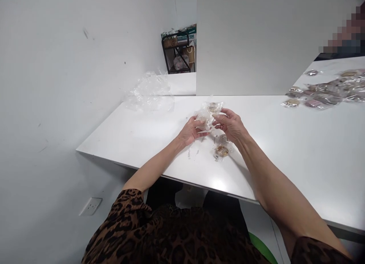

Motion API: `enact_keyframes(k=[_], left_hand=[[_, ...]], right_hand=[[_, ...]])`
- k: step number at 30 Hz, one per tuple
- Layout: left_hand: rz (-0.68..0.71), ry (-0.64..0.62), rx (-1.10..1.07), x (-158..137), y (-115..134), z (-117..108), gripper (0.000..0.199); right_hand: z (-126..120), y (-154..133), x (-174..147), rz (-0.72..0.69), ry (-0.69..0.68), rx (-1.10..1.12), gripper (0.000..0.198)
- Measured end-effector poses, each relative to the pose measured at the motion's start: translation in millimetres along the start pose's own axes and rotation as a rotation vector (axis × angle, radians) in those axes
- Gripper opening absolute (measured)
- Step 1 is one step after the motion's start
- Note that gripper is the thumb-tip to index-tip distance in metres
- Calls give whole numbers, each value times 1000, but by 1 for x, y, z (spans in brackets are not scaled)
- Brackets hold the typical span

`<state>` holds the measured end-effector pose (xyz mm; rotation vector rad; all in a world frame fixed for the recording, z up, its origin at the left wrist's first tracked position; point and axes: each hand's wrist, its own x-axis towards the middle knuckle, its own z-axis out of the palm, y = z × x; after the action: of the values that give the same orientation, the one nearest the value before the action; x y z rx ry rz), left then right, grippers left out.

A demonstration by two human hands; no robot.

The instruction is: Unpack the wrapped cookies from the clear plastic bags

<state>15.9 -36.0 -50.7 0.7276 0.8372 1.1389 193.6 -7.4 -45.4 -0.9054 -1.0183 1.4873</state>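
Above the white table, my left hand [191, 131] is closed on a crinkled clear plastic packet [203, 119]. My right hand [230, 125] pinches a clear packet with a gold-brown item inside [213, 107], right beside the other; I cannot tell whether the two packets are joined. Just below my hands, a clear packet with a round gold-coloured item [222, 151] lies on the table. Another small clear packet [223, 138] sits behind it, partly hidden by my right hand. What exactly the packets contain is too small to make out.
A heap of crumpled clear plastic bags [151, 92] lies at the table's back left, against the wall. Many wrapped items [322, 98] are piled at the far right. A tall white panel [242, 43] rises along the back edge of the table [299, 153]. Beyond it stands a black rack [168, 53].
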Motion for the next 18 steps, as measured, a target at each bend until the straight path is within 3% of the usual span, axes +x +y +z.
enact_keyframes(k=[6, 12, 15, 18], left_hand=[[27, 133, -27, 9, 3, -8, 20], [79, 170, -166, 5, 10, -11, 22], [121, 163, -181, 0, 12, -9, 18], [160, 185, -184, -1, 14, -7, 22]], right_hand=[[3, -7, -5, -53, -82, -58, 57], [5, 1, -6, 11, 52, -137, 55], [7, 4, -6, 41, -24, -100, 53], [7, 8, -2, 26, -79, -82, 64]])
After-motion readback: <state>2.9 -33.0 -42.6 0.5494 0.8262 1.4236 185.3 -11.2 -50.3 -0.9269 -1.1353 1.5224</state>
